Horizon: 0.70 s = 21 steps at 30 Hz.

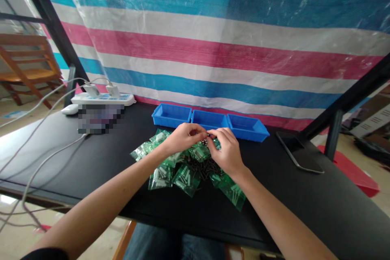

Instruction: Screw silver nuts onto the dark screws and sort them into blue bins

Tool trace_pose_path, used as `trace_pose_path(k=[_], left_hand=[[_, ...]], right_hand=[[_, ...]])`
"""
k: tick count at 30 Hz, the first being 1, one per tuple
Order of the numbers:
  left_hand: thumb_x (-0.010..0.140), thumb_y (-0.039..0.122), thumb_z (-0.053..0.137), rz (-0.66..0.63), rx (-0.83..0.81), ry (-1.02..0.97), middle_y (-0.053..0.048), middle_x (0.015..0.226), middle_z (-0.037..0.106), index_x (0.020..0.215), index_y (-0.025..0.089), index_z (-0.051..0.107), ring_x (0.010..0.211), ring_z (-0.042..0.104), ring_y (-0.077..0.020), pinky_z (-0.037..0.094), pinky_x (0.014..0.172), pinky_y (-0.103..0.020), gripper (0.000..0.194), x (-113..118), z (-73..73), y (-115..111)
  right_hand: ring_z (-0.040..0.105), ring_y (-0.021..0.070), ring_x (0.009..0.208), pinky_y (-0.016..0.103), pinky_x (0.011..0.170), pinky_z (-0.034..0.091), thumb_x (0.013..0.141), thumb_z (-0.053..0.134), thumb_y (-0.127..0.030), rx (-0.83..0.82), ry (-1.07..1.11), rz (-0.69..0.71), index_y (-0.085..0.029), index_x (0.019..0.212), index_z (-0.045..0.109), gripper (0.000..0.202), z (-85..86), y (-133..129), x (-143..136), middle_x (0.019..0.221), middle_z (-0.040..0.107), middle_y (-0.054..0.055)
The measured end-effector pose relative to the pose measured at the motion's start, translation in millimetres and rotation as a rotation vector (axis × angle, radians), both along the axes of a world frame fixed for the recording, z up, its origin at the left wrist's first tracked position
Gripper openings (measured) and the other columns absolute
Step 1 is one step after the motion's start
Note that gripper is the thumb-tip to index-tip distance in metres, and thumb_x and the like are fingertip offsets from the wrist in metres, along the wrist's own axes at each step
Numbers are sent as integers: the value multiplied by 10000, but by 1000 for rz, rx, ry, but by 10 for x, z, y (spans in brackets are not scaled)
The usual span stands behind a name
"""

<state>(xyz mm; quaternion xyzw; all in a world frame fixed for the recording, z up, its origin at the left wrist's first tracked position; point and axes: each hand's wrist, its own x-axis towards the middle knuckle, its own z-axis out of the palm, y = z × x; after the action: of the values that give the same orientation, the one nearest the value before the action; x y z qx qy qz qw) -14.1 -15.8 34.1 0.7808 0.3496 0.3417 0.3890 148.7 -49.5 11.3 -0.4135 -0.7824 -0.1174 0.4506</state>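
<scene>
Centrally, left hand [184, 137]: fingertips pinched narrow at a small dark piece [208, 135]
Right hand [226, 149]: fingertips pinching the same piece
Green plastic packets [186, 179]: spread below, beside piled dark screws [205, 168]
Blue bins [169, 122]: three, behind

Three trays [210, 119] stand in a row at the rear of the bench [100, 170], before a hanging sheet [213, 50]. Packets [161, 177] lie in front of the trays, around a heap of loose pieces [205, 167]. A phone [300, 153] lies right of the trays; a power strip [123, 100], left of them.
</scene>
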Motion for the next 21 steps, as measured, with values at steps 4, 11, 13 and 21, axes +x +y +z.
trace_pose_path(k=[4, 11, 13, 21], left_hand=[[789, 395, 539, -82, -104, -79, 12, 608, 509, 809, 98, 626, 527, 409, -78, 318, 485, -199, 310, -22, -13, 26], [789, 408, 540, -98, -92, -60, 10, 616, 512, 801, 98, 626, 551, 421, -84, 313, 500, -202, 322, -42, -1, 21], [793, 404, 524, -92, -116, -61, 8, 617, 516, 778, 101, 617, 555, 430, -89, 316, 498, -203, 316, -37, -5, 19], [783, 372, 494, -24, -211, -74, 13, 592, 507, 707, 117, 583, 550, 442, -98, 328, 485, -203, 281, 7, 13, -28]], right_hand=[[550, 195, 755, 337, 695, 452, 859, 502, -192, 33, 0, 14, -160, 857, 600, 103, 12, -15, -14, 745, 622, 56], [552, 194, 748, 336, 684, 455, 842, 505, -170, 46, 0, 24, -162, 840, 590, 86, 27, -22, -16, 741, 623, 55], [548, 193, 746, 336, 685, 456, 845, 499, -171, 43, -2, 31, -165, 840, 584, 86, 25, -21, -17, 741, 619, 53], [538, 202, 746, 345, 687, 451, 825, 519, -169, 49, -20, 23, -159, 839, 569, 53, 13, -29, -30, 747, 611, 57]])
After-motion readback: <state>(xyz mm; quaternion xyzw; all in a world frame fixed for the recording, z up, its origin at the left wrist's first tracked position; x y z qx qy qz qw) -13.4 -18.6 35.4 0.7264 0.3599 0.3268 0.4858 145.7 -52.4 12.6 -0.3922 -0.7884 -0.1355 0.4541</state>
